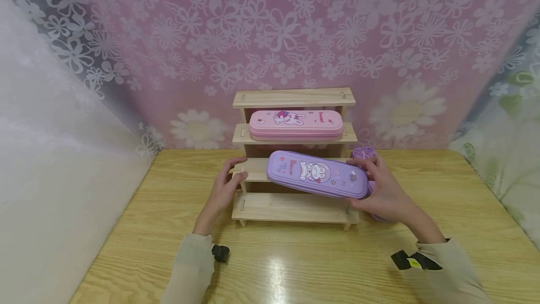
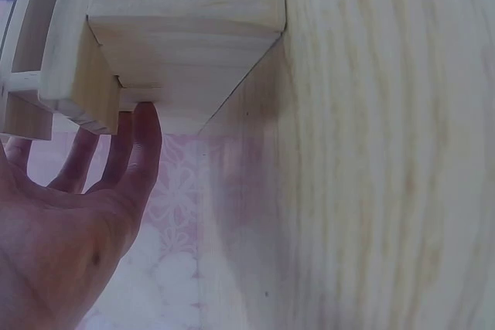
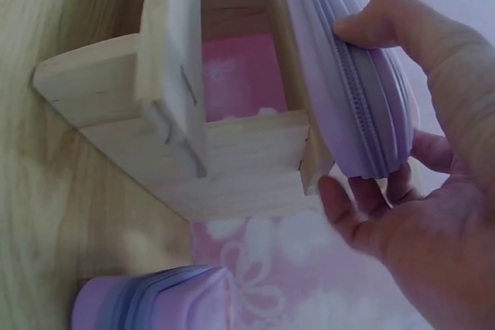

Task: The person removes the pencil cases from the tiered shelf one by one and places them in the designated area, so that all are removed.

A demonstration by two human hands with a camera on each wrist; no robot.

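A purple pencil case with a bunny print is in my right hand, thumb on its near side and fingers at the far side of its right end. It slants over the third tier from the top of a stepped wooden shelf, its right end nearer me. The right wrist view shows its zipper beside the thumb. My left hand holds the left end of that tier, thumb on the board. In the left wrist view its fingers reach round the wood. A pink pencil case lies on the second tier.
Another purple case is on the wood-grain table right of the shelf, partly hidden by my right hand in the head view. A pink flowered curtain hangs behind the shelf. White sheeting borders the left.
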